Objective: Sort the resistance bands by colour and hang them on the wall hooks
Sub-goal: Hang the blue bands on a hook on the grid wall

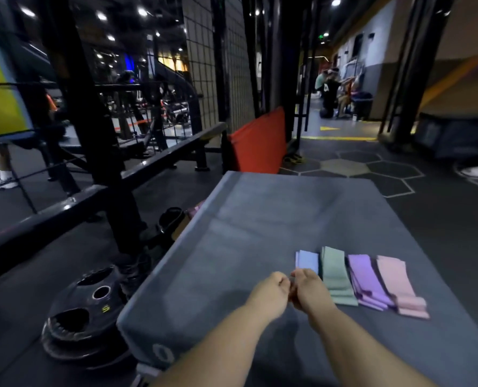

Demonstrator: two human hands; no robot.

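Four piles of resistance bands lie side by side on the grey mat [246,219]. From 9 to 3 o'clock they go blue bands [307,261], green bands [335,275], purple bands [364,277], pink bands [397,283]. Each pile is long and flat. Its long side runs from about 12 to 6 o'clock, with the near end leaning a little toward 5. The left grip [271,291] and the right grip [307,289] touch each other, fingers curled in. Whether they pinch anything cannot be told. The blue pile sits right at 12 o'clock from the right grip, which hides its near end, so that grip is nearer. No wall hooks can be made out.
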